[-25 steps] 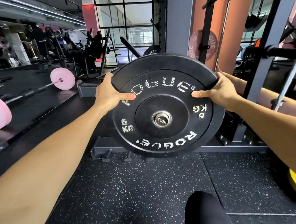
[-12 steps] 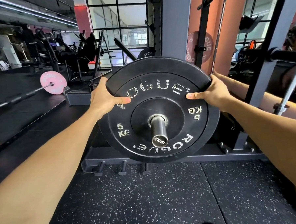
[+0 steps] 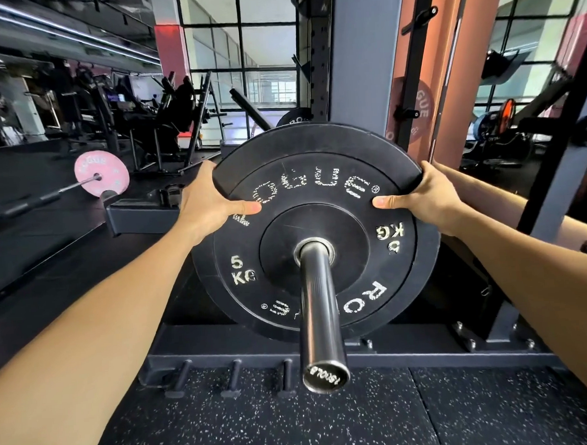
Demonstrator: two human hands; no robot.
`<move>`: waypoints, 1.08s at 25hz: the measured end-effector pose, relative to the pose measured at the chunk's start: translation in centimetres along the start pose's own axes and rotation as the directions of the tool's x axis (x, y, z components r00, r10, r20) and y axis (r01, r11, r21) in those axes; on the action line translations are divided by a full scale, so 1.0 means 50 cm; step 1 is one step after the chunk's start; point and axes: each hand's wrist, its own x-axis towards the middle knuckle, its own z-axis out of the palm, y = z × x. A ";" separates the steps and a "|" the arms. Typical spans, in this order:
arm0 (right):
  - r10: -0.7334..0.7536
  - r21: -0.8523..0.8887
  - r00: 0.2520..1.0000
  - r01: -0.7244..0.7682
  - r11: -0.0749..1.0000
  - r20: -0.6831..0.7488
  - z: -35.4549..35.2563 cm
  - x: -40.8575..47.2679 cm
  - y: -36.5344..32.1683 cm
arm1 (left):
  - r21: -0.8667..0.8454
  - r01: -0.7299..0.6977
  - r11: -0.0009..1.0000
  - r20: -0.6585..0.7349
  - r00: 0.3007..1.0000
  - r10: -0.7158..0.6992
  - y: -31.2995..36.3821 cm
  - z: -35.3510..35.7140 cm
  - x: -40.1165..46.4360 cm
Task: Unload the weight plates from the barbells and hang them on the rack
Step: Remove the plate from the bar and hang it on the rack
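The black speckled rubber gym floor fills the lower view, and on it stands the dark steel rack frame with its grey upright and a low base beam carrying three short black pegs. Behind the upright rises a salmon-coloured column. Threaded on the rack's horizontal chrome storage pin, which juts toward the camera with a stamped end cap, is the round black rubber bumper plate with worn white "ROGUE" and "5 KG" lettering; the pin passes through its steel centre ring, and the plate sits far back along the pin, close to the frame, with a second black plate edge showing just behind it. The left hand grips the plate's upper left rim, thumb pressed on the face and fingers wrapped round the back. The right hand grips the upper right rim the same way, thumb on the face, fingers clamped behind the edge. Far off to the left, a pale pink round plate sits on the end of a barbell lying on the floor.
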 end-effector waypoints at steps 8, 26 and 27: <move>-0.022 0.002 1.000 0.022 1.000 -0.014 0.052 0.143 0.039 | 0.012 -0.013 1.000 -0.016 1.000 0.013 -0.050 0.064 0.139; -0.031 0.028 0.999 0.032 0.999 -0.036 0.110 0.305 0.093 | -0.022 -0.052 0.998 -0.041 0.998 0.051 -0.103 0.138 0.288; -0.035 0.032 0.999 0.036 0.999 -0.038 0.110 0.301 0.092 | -0.020 -0.049 0.999 -0.042 0.998 0.048 -0.104 0.137 0.285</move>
